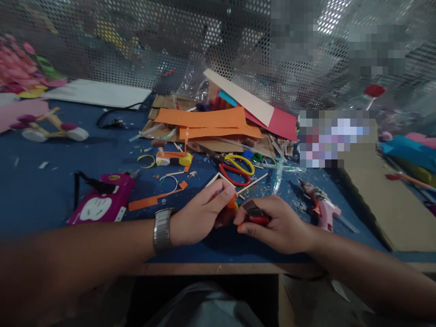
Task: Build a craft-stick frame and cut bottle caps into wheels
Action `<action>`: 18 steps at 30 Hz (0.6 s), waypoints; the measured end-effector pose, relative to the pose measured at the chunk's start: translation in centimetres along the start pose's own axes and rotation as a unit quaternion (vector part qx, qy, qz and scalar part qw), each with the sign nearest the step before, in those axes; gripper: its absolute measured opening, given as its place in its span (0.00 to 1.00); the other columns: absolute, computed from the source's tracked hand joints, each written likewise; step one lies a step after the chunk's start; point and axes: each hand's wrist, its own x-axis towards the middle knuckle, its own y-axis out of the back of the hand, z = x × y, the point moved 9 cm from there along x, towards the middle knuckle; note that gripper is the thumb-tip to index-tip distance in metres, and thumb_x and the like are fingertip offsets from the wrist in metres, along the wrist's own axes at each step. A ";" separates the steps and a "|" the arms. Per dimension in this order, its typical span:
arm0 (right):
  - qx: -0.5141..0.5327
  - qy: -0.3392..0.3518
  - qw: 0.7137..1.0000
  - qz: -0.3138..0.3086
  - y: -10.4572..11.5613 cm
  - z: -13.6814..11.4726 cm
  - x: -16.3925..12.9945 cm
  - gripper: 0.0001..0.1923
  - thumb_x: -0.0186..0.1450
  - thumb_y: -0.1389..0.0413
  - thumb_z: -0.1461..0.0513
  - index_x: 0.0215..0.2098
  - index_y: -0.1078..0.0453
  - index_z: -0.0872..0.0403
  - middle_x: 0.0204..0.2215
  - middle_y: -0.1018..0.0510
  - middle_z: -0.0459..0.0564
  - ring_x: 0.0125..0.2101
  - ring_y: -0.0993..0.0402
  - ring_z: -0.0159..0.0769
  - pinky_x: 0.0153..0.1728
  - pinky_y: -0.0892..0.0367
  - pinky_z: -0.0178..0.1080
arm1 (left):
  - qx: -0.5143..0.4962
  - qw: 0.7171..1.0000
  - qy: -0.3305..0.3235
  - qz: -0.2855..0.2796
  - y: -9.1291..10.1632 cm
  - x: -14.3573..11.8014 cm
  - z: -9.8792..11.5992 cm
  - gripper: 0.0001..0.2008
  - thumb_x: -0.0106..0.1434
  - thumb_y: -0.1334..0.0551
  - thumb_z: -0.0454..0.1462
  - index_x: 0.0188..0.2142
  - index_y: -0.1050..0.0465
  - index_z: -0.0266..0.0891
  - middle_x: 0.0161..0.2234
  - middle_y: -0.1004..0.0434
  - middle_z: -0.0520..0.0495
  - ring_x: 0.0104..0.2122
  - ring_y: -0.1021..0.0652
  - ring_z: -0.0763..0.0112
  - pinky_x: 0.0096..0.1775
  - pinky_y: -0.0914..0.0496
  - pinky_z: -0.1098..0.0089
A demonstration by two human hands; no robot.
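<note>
Both hands meet low over the near edge of the surface [190,255], forearms angling in from either side. The left hand [199,213], a watch [162,230] at its wrist, is bent over with thumb and fingers closed on a small orange piece [232,203]; a pale stick frame [218,176] shows just beyond its fingers. The right hand [281,223] is curled palm-inward round a red-and-dark object [260,220], mostly hidden, its fingertips just beside the orange piece. Beyond lie scissors [226,160] and a small toy car [174,158]; a purple box [105,200] sits left, a pink glue gun [323,210] right. Farther back are orange paper strips [204,119].
</note>
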 end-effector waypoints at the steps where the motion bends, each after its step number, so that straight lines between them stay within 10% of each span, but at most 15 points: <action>1: 0.001 -0.001 1.000 0.004 0.1 0.1 0.0 0.01 0.73 0.34 0.65 0.43 0.21 0.54 0.34 0.13 0.46 0.32 0.17 0.28 0.37 0.27 0.27 | 0.008 1.000 -0.009 -0.006 -0.1 0.0 0.1 0.27 0.74 0.40 0.62 0.37 0.36 0.41 0.26 0.32 0.56 0.24 0.33 0.76 0.27 0.38 0.73; 18: -0.027 0.040 0.998 0.046 0.9 -0.7 -0.1 0.05 0.74 0.37 0.66 0.39 0.24 0.53 0.31 0.14 0.45 0.29 0.17 0.28 0.35 0.27 0.26 | 0.033 0.993 -0.046 -0.100 -2.0 -1.0 0.7 0.29 0.76 0.44 0.65 0.41 0.34 0.40 0.31 0.31 0.53 0.28 0.29 0.74 0.29 0.30 0.73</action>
